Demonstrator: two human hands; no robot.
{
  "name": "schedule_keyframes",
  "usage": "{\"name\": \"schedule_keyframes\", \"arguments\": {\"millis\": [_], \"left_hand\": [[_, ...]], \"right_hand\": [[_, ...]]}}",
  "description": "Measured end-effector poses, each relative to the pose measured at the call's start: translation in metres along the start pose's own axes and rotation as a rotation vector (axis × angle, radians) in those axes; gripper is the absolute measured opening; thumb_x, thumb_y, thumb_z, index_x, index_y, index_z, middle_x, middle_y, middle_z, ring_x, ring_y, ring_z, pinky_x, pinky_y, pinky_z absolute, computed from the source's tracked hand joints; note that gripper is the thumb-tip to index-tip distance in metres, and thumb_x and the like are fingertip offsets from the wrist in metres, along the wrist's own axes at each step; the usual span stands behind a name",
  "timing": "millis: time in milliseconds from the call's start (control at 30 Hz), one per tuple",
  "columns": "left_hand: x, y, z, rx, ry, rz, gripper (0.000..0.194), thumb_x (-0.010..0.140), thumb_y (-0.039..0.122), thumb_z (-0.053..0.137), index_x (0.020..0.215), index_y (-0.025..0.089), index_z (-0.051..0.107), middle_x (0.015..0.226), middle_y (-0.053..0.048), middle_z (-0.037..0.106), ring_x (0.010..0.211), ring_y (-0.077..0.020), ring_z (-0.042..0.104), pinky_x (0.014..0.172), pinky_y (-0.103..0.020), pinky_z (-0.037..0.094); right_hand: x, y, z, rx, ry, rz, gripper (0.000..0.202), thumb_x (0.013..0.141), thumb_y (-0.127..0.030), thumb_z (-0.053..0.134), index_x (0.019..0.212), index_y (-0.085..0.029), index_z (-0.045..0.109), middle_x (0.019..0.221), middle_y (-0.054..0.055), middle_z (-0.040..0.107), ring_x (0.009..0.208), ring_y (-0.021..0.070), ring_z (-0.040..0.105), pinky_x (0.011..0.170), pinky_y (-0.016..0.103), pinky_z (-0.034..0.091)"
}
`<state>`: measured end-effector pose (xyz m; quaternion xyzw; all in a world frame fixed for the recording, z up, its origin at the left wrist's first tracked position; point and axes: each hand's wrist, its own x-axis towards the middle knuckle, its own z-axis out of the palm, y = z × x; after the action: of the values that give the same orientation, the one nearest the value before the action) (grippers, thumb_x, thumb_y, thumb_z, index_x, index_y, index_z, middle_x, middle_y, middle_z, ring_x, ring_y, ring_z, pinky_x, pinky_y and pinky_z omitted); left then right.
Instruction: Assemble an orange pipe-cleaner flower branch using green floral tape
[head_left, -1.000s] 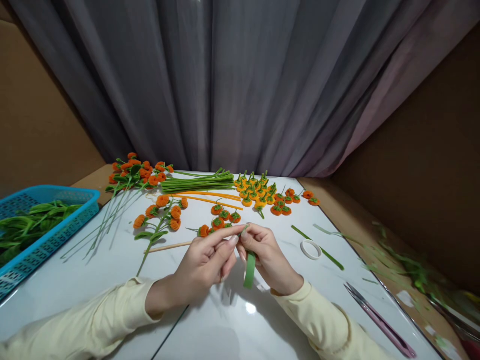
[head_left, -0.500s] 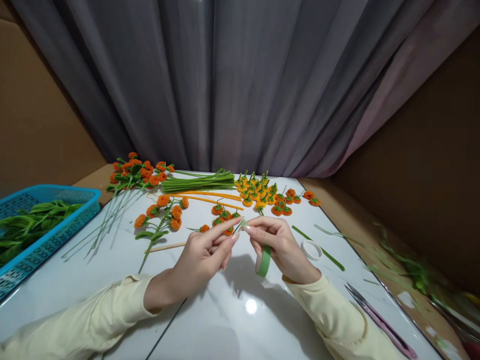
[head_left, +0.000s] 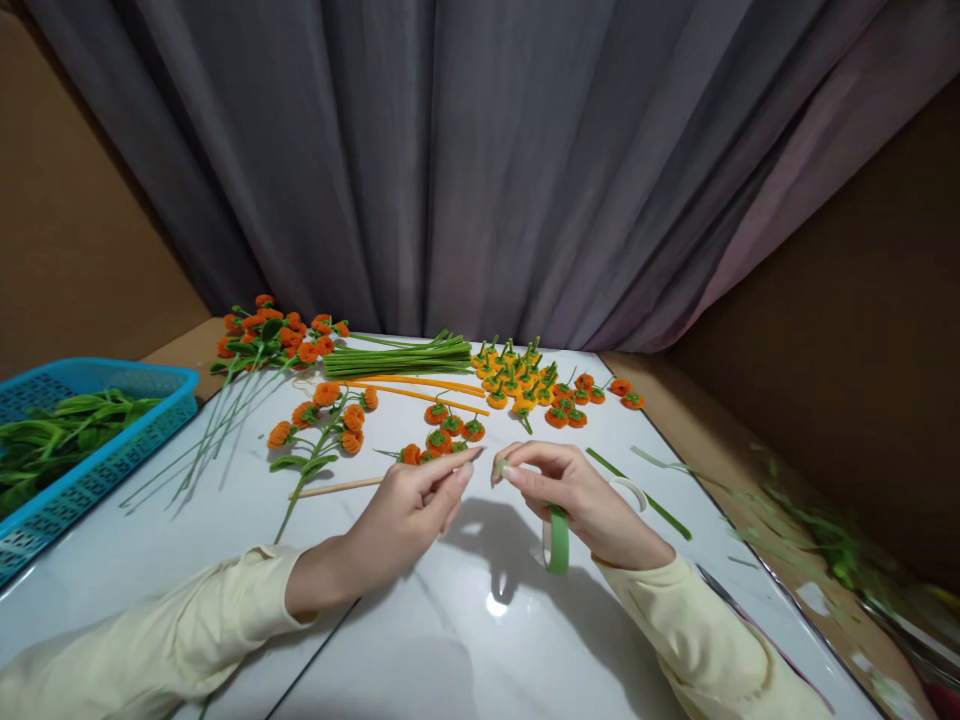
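My left hand is closed in a pinch over the middle of the table. Only a small dark tip shows at its fingertips, too little to name. Just to the right, my right hand is closed, with a roll of green floral tape hanging under its fingers. A bit of light green tape shows between its thumb and forefinger. A narrow gap separates the two hands. Behind my left hand lie several small orange flowers with green bases, partly hidden by the fingers. A flower spray with green leaves lies to its left.
At the back are a bundle of green stems, yellow flower heads and orange sprays. A blue basket of leaves stands left. On the right lie a white ring, a green strip and tweezers, partly hidden by my sleeve.
My right hand has moved right with the tape roll, away from the left fingertips it was meeting. My left hand has stayed nearly in place. The right sleeve now covers more of the tweezers.
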<state>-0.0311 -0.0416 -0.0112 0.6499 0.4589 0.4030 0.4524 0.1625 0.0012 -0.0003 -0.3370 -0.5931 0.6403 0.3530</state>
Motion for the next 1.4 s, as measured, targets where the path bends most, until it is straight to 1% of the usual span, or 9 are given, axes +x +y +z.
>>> {"name": "schedule_keyframes", "arguments": {"millis": [67,233,400,600,833,1033,1167,1267,1400], "left_hand": [[-0.002,-0.007,0.004,-0.009,-0.031,-0.031,0.042,0.092,0.037,0.043,0.117,0.009,0.061,0.051,0.007,0.039,0.047,-0.0084,0.034,0.046,-0.022,0.029],[0.002,-0.019,0.013,-0.239,-0.111,-0.232,0.042,0.087,0.049,0.051,0.113,0.016,0.049,0.049,0.011,0.035,0.041,-0.0069,0.027,0.040,-0.018,0.022],[0.010,-0.026,0.020,-0.511,-0.344,-0.538,0.039,0.082,0.057,0.055,0.083,0.021,0.042,0.045,0.014,0.029,0.035,-0.0027,0.012,0.034,-0.016,0.008],[0.005,-0.034,0.026,-0.549,-0.531,-0.566,0.040,0.078,0.055,0.063,0.083,0.018,0.050,0.035,0.014,0.031,0.030,-0.0026,0.014,0.032,-0.016,0.011],[-0.001,-0.037,0.030,-0.520,-0.522,-0.577,0.036,0.074,0.049,0.069,0.075,0.019,0.049,0.034,0.015,0.028,0.029,-0.0023,0.014,0.031,-0.016,0.012],[-0.003,-0.034,0.030,-0.461,-0.365,-0.460,0.036,0.075,0.049,0.067,0.073,0.019,0.048,0.034,0.014,0.028,0.030,-0.0029,0.018,0.031,-0.016,0.015],[0.001,-0.026,0.030,-0.383,-0.209,-0.434,0.042,0.070,0.054,0.068,0.071,0.018,0.048,0.040,0.013,0.029,0.033,-0.0030,0.021,0.034,-0.016,0.013],[0.003,-0.024,0.030,-0.350,-0.166,-0.418,0.044,0.069,0.057,0.067,0.071,0.017,0.050,0.041,0.013,0.028,0.035,-0.0038,0.021,0.035,-0.018,0.014],[0.002,-0.027,0.031,-0.269,-0.153,-0.367,0.040,0.074,0.054,0.063,0.075,0.015,0.054,0.042,0.012,0.029,0.038,-0.0051,0.021,0.038,-0.020,0.016]], "right_hand": [[-0.005,0.010,-0.003,0.030,0.014,0.047,0.019,0.076,-0.034,0.071,0.074,-0.016,0.067,0.088,0.002,0.063,0.044,0.0022,0.030,0.039,0.022,0.018],[-0.014,0.034,-0.004,0.170,0.103,0.150,0.023,0.075,-0.037,0.072,0.077,-0.016,0.064,0.064,-0.002,0.059,0.043,0.0048,0.033,0.036,0.020,0.015],[-0.014,0.047,0.003,0.273,0.189,0.086,0.026,0.075,-0.040,0.071,0.078,-0.016,0.060,0.059,-0.003,0.059,0.040,0.0045,0.035,0.034,0.018,0.017],[-0.010,0.054,0.013,0.349,0.202,0.038,0.025,0.080,-0.040,0.067,0.082,-0.018,0.055,0.067,-0.003,0.061,0.035,0.0021,0.036,0.032,0.015,0.021],[-0.011,0.055,0.019,0.376,0.171,0.037,0.023,0.083,-0.040,0.063,0.090,-0.021,0.050,0.069,-0.002,0.064,0.042,0.0069,0.049,0.039,0.017,0.037],[-0.012,0.053,0.017,0.442,0.308,0.037,0.031,0.084,-0.044,0.063,0.104,-0.025,0.050,0.103,0.003,0.067,0.070,0.0133,0.063,0.072,0.030,0.048],[-0.013,0.057,0.012,0.316,0.326,0.125,0.041,0.081,-0.059,0.057,0.086,-0.018,0.060,0.080,0.004,0.065,0.067,0.0147,0.059,0.064,0.027,0.045],[-0.014,0.060,0.009,0.160,0.348,0.155,0.045,0.080,-0.058,0.059,0.071,-0.014,0.062,0.066,0.001,0.057,0.059,0.0123,0.052,0.056,0.024,0.041],[-0.017,0.055,0.011,0.163,0.336,0.110,0.034,0.075,-0.044,0.072,0.092,-0.017,0.062,0.066,-0.003,0.059,0.058,0.0112,0.052,0.062,0.026,0.043]]}}
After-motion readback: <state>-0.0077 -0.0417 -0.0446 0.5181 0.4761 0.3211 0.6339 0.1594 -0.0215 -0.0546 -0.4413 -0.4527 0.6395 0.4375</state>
